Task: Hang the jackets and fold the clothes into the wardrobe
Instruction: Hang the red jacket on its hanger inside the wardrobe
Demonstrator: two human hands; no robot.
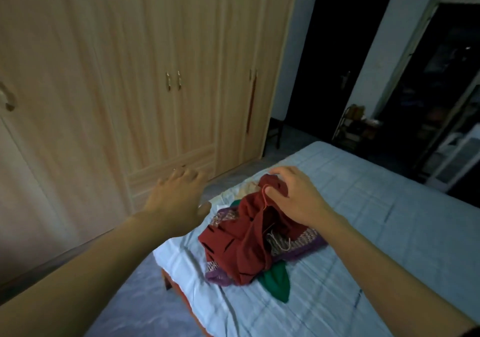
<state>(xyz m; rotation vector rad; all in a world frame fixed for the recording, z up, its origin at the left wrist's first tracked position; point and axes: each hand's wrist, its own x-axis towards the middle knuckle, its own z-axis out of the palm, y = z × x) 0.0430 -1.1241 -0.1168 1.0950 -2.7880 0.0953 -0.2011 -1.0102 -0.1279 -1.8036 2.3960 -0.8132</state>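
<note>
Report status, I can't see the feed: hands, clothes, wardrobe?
Right hand pinching the dark red garment atop the pile on the bed. Left hand open, empty, reaching out. Wardrobe doors shut; nothing hung yet.

Left hand [174, 201] spread flat; right hand [293, 196] pinching, fingers curled

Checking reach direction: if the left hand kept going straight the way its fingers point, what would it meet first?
Probably the closed wardrobe, low on its door; the left hand is open and empty, though depth is unclear.
</note>
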